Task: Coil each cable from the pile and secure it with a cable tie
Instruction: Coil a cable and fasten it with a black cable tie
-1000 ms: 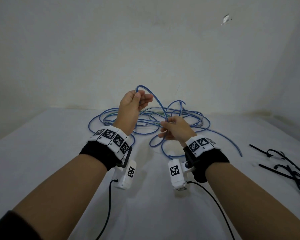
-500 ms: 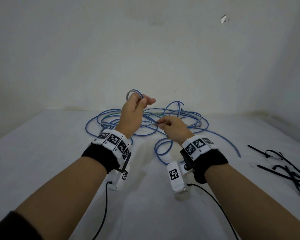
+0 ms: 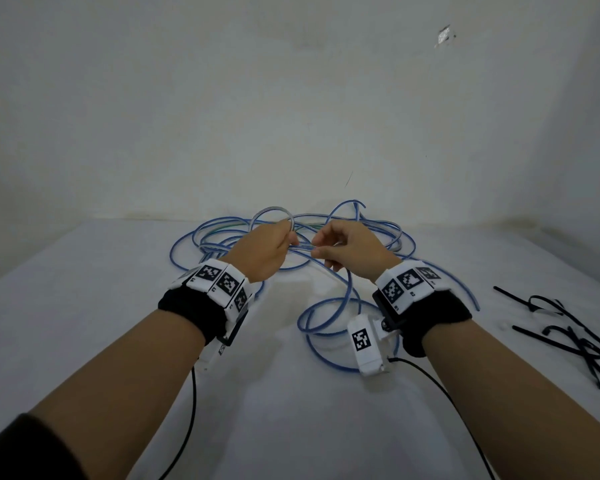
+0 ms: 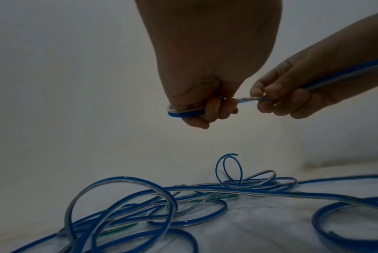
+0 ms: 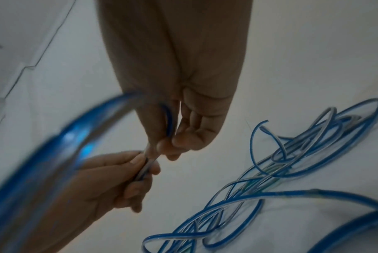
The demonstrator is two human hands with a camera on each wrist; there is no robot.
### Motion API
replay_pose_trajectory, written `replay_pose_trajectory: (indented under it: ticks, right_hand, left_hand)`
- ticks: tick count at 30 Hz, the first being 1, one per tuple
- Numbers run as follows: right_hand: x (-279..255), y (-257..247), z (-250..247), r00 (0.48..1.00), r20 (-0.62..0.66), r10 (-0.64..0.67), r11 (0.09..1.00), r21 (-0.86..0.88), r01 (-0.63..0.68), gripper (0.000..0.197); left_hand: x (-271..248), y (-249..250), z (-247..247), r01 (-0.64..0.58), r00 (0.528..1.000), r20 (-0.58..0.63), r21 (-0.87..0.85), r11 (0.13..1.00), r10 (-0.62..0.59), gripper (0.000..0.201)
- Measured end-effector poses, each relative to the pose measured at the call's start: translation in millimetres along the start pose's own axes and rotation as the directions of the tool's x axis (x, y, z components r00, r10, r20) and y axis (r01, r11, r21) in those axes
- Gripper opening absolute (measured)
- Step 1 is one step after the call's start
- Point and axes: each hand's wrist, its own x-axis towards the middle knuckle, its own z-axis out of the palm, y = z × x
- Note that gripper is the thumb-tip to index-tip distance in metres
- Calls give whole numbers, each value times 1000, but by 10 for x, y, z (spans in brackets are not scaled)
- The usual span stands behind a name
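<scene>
Here, cable (image 3: 300,250) between both hands' grip.

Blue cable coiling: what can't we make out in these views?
- Loop count in left hand: head view, fingers cover it.
- Blue cable near lens: right wrist view, blurred.
- Cable ties: head view, tangled, cut by right edge; count unclear.
- Pile: strands overlap, cable count unclear.

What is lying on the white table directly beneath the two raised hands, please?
Beneath the left hand and right hand, a loose pile of blue-and-clear cables sprawls on the white table. The hands cover its middle from above, and how many cables it holds cannot be told.
</scene>
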Motion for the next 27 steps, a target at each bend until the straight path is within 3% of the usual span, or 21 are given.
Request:
replay_pose_trajectory:
  ticks: [4, 7, 12, 16, 19, 21, 23, 25, 27]
  right_hand:
    - [-8, 21, -86, 995, 1, -101, 978, -185, 99, 15]
    - [18, 40, -112, 990, 22, -142, 939, -312, 142, 14]
    - [-34, 88, -183, 995, -59, -79, 977, -201, 66, 24]
    - [-80, 53, -150, 997, -76, -22, 996, -87, 16, 29]
    - [-83, 34, -131, 991, -81, 111, 994, 3, -111, 29]
    - [-57, 42, -117, 970, -160, 184, 981, 96, -171, 20]
    - [-8, 81, -112, 930, -333, 158, 985, 115, -126, 14]
    - [48, 131, -144, 869, -492, 40, 997, -43, -70, 10]
    - [84, 155, -200, 848, -528, -46, 980, -188, -63, 8]
  left_hand:
    - [-32, 10, -15, 34, 991, 130, -29, 999, -30, 28]
    - [-31, 44, -39, 38, 982, 183, 81, 996, -52, 33]
    - [4, -24, -94, 187, 982, -47, 102, 977, -183, 33]
    - [40, -33, -105, 278, 957, -133, 189, 942, -257, 27]
    - [32, -103, -135, 324, 939, -172, 161, 932, -296, 23]
    - [18, -128, -150, 321, 943, -126, 100, 942, -308, 26]
    - [-3, -138, -137, 302, 953, -8, -12, 953, -303, 33]
    - [-32, -167, -114, 307, 949, 119, -155, 939, -290, 38]
    - [-83, -160, -116, 309, 941, 224, -274, 911, -252, 38]
